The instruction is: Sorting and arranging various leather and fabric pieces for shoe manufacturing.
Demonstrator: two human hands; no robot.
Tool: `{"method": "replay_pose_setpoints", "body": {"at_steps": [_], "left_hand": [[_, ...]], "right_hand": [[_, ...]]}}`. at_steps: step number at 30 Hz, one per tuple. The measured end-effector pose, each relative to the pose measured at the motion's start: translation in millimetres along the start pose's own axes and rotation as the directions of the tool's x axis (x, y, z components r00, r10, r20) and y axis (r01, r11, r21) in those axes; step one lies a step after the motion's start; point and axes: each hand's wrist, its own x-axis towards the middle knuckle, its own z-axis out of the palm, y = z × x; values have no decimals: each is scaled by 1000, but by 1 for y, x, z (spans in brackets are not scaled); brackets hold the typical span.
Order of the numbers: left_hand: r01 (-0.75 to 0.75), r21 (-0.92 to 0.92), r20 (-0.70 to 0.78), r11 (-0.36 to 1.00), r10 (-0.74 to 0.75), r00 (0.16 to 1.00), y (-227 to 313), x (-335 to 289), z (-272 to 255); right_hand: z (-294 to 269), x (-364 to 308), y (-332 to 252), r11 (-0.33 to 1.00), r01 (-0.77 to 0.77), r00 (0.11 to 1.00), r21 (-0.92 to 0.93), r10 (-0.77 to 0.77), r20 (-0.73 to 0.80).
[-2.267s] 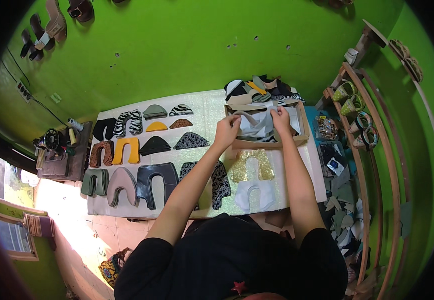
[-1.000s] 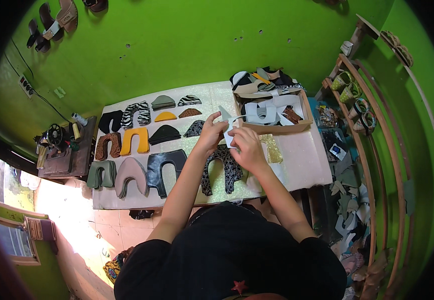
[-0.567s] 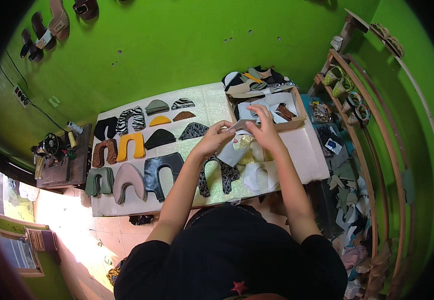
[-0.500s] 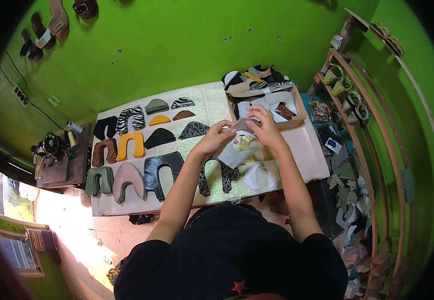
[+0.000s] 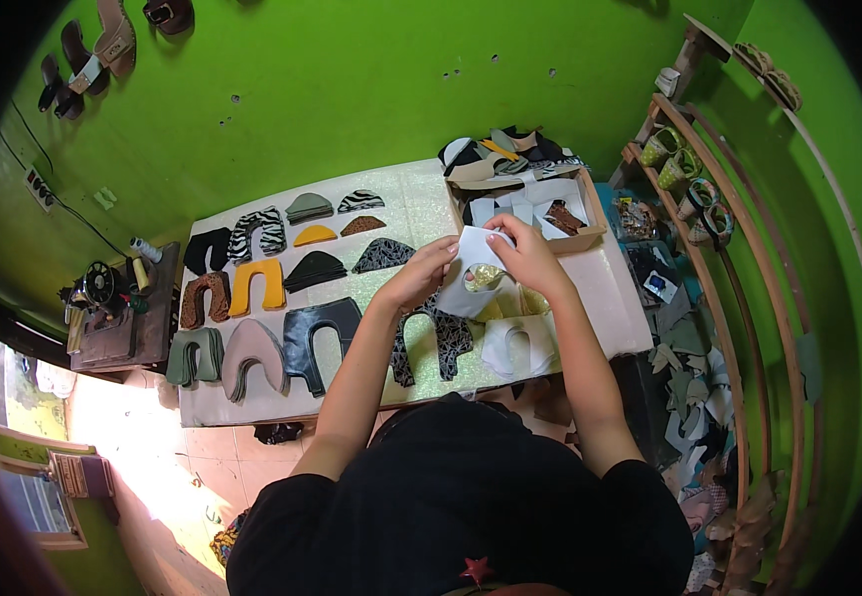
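Over the right half of the table, both my hands hold up a white cut-out piece (image 5: 459, 290), maybe leather or lining. My left hand (image 5: 425, 272) pinches its left edge. At the upper right edge, the fingers of my right hand (image 5: 527, 260) are closed on it. Gold material (image 5: 484, 277) shows through a gap in the white piece; whether the two are joined I cannot tell. Just below lies a white arch-shaped piece (image 5: 518, 348). Left of it, a black patterned arch piece (image 5: 454, 346) is partly covered by the held piece.
Stacks of arch and half-moon pieces, such as a yellow arch (image 5: 257, 286) and a black one (image 5: 320, 333), lie in rows on the table. A cardboard box (image 5: 590, 230) of scraps stands behind my right hand. A sewing machine (image 5: 101, 286) is left, a wooden rack (image 5: 724, 258) right.
The white piece has been turned and opened flatter, so more of its face and the gap show. My right hand has moved slightly nearer, and its raised fingers have come down onto the piece.
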Motion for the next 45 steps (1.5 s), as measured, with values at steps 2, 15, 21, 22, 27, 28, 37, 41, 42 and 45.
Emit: {"method": "replay_pose_setpoints", "body": {"at_steps": [2, 15, 21, 22, 27, 28, 37, 41, 42, 45], "left_hand": [[-13, 13, 7, 1000, 13, 1000, 3, -2, 6], [31, 269, 34, 963, -41, 999, 10, 2, 8], [29, 311, 16, 950, -35, 999, 18, 0, 14], [30, 310, 14, 950, -36, 999, 16, 1, 12], [-54, 329, 64, 943, 34, 997, 9, 8, 5], [-52, 329, 65, 943, 33, 997, 8, 9, 6], [-53, 255, 139, 966, 18, 990, 4, 11, 8], [-30, 397, 116, 917, -18, 993, -6, 13, 1], [-24, 457, 140, 889, -45, 989, -6, 13, 2], [74, 561, 236, 824, -246, 940, -5, 12, 8]], "right_hand": [[2, -1, 5, 1000, -16, 999, -1, 16, -48], [8, -3, 11, 999, 29, 997, 25, -27, -74], [16, -10, 14, 998, -7, 997, 61, 12, -78], [16, -11, 12, 999, 8, 996, 38, -4, -86], [21, -16, 18, 999, 27, 995, -40, -31, -90], [21, -18, 20, 995, 58, 992, -76, -65, -104], [14, -19, 22, 986, 55, 998, -157, -55, 2], [12, -22, 27, 993, -98, 992, -68, 103, 75], [11, -22, 27, 993, -101, 992, -66, 106, 74], [6, -25, 30, 989, -144, 960, -43, 151, 237]]}}
